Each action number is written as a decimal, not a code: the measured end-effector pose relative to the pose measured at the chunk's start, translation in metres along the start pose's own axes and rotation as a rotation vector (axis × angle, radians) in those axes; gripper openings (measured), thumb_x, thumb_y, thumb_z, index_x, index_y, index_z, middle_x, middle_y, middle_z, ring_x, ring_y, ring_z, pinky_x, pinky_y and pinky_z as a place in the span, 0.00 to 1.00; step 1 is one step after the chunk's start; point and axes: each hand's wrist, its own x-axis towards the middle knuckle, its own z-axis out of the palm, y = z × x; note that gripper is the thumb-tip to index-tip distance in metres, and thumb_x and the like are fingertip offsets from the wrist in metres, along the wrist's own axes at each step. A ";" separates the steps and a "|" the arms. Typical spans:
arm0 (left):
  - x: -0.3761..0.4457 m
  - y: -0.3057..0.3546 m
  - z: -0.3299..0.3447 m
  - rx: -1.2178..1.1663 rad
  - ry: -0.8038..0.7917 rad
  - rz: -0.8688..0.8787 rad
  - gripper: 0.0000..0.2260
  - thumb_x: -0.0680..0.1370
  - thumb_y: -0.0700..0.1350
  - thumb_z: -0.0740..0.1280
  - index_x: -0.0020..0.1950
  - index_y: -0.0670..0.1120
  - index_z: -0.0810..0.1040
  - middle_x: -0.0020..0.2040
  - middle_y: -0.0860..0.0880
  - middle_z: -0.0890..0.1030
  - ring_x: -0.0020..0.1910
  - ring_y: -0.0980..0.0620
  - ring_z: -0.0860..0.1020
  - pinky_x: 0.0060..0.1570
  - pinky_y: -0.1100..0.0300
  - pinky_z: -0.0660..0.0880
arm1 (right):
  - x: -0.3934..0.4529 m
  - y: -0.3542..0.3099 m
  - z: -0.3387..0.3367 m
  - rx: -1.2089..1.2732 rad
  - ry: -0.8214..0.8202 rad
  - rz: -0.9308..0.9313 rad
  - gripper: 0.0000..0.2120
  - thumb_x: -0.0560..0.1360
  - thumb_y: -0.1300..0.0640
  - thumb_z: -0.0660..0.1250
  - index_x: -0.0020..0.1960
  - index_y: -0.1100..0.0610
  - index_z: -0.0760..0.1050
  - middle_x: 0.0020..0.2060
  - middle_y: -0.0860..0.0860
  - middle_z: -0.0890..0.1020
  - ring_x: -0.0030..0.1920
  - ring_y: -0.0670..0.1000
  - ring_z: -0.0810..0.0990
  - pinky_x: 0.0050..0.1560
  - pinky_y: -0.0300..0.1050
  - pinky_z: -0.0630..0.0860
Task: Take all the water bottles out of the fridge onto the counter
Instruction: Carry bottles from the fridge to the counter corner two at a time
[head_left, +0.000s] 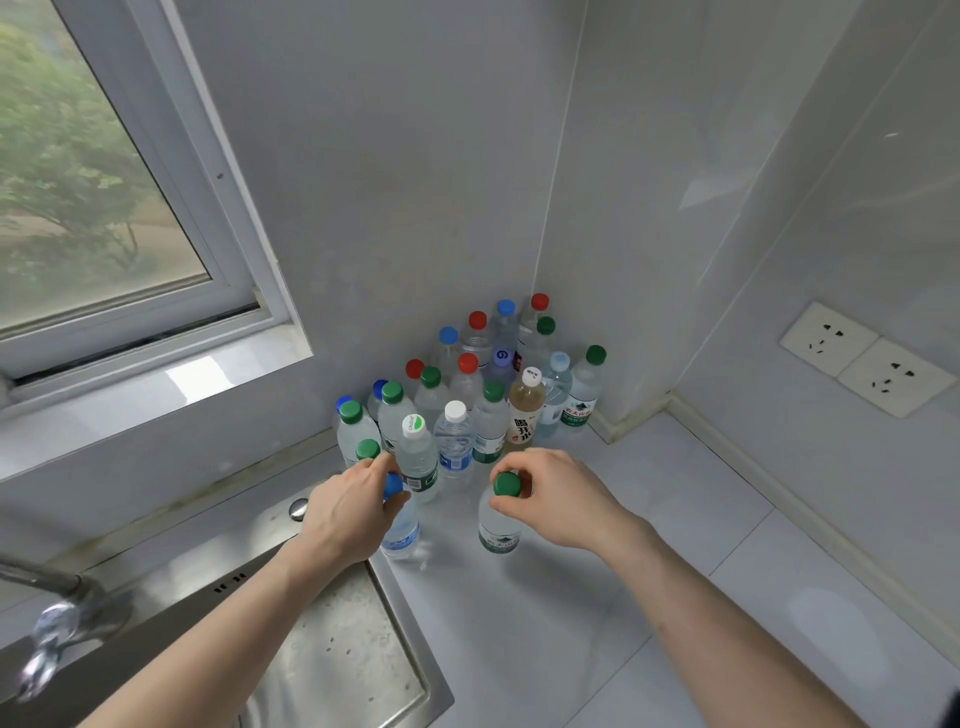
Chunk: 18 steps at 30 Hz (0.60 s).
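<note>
Several water bottles (456, 441) with green, red, blue and white caps stand packed in the counter's back corner. In front of them my left hand (349, 512) grips the neck of a blue-capped bottle (401, 532) standing on the counter (649, 571). My right hand (558, 496) pinches the top of a green-capped bottle (498, 530), also upright on the counter. The fridge is out of view.
A steel sink (332, 649) lies at the lower left with a tap (47, 629) beside it. A window (93, 197) is above the sink. Two wall sockets (867, 358) sit on the right wall. Bare counter stretches to the right of the bottles.
</note>
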 end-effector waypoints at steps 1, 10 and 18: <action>0.001 -0.001 0.001 0.001 0.004 0.000 0.12 0.81 0.62 0.63 0.57 0.56 0.70 0.50 0.55 0.80 0.41 0.52 0.77 0.38 0.56 0.79 | 0.006 -0.002 0.002 -0.001 -0.005 -0.005 0.09 0.73 0.43 0.72 0.52 0.43 0.80 0.49 0.41 0.81 0.49 0.48 0.78 0.51 0.48 0.79; 0.003 -0.002 -0.004 0.000 0.001 -0.001 0.13 0.80 0.62 0.63 0.57 0.56 0.71 0.48 0.56 0.80 0.40 0.52 0.76 0.33 0.60 0.71 | 0.054 -0.019 0.029 0.011 -0.041 -0.020 0.10 0.74 0.44 0.73 0.54 0.45 0.81 0.49 0.44 0.82 0.50 0.50 0.79 0.50 0.48 0.79; 0.001 -0.009 -0.012 0.031 -0.037 -0.008 0.16 0.78 0.63 0.67 0.61 0.57 0.73 0.52 0.57 0.83 0.44 0.53 0.80 0.37 0.59 0.77 | 0.077 -0.030 0.058 0.003 -0.059 -0.017 0.14 0.76 0.43 0.73 0.59 0.46 0.81 0.54 0.47 0.84 0.53 0.52 0.80 0.53 0.50 0.80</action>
